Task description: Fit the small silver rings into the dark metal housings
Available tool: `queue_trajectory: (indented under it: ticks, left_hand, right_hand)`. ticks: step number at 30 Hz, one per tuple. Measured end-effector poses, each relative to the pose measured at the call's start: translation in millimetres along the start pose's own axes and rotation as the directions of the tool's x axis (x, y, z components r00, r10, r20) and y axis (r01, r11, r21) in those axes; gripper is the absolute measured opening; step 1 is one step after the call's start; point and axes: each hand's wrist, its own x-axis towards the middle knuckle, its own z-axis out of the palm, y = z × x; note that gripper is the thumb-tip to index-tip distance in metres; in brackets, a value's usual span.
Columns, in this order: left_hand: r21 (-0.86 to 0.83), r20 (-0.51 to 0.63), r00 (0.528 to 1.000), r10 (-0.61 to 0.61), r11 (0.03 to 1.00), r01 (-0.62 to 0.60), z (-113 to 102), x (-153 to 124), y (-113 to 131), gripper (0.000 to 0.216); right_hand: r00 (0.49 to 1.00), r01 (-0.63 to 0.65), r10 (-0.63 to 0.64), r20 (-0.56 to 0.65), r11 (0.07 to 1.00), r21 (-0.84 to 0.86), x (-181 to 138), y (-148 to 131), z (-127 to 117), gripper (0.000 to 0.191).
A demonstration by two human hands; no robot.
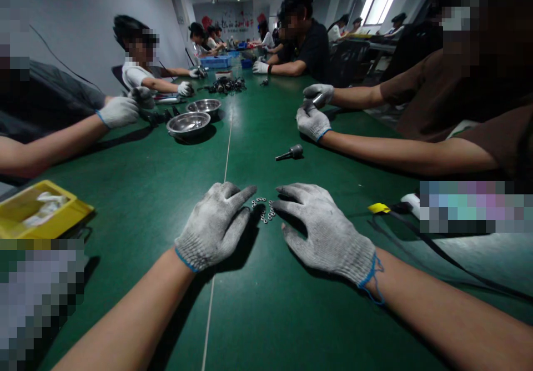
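My left hand (216,224) and my right hand (320,229) wear grey knit gloves and rest on the green table (258,304), fingers stretched toward each other. Between the fingertips lies a small cluster of several tiny metal washers (264,209). Both hands are open with nothing held in them; the fingertips are at the edge of the washers. A small metal part with a dark shaft (290,153) lies a little farther away on the table.
Two steel bowls (189,124) stand at the left middle. A yellow tray (37,210) sits at the left edge. Co-workers' gloved hands (312,121) work on the right and a gloved hand (120,110) on the left. A yellow-tipped tool with a black cable (381,209) lies to my right.
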Motion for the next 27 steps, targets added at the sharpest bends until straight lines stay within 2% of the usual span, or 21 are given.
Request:
queue_trajectory:
  ticks: [7, 15, 27]
  left_hand:
    - [0.001, 0.003, 1.000, -0.005, 1.000, 0.005, 0.8, -0.6, -1.8, 0.043]
    - [-0.022, -0.024, 1.000, -0.020, 1.000, 0.019, 1.3, -1.2, -4.4, 0.041]
    - [-0.068, -0.019, 0.997, -0.074, 0.995, 0.072, 0.0, -0.4, -3.8, 0.039]
  right_hand:
    - [0.998, 0.042, -0.040, 0.051, 0.998, -0.042, 0.6, -3.6, -2.7, 0.047]
    - [0.999, -0.024, 0.026, 0.028, 0.998, -0.061, 0.4, -0.4, -1.4, 0.048]
    - [0.998, 0.012, -0.008, 0.067, 0.998, -0.059, 0.7, -3.0, -3.6, 0.047]
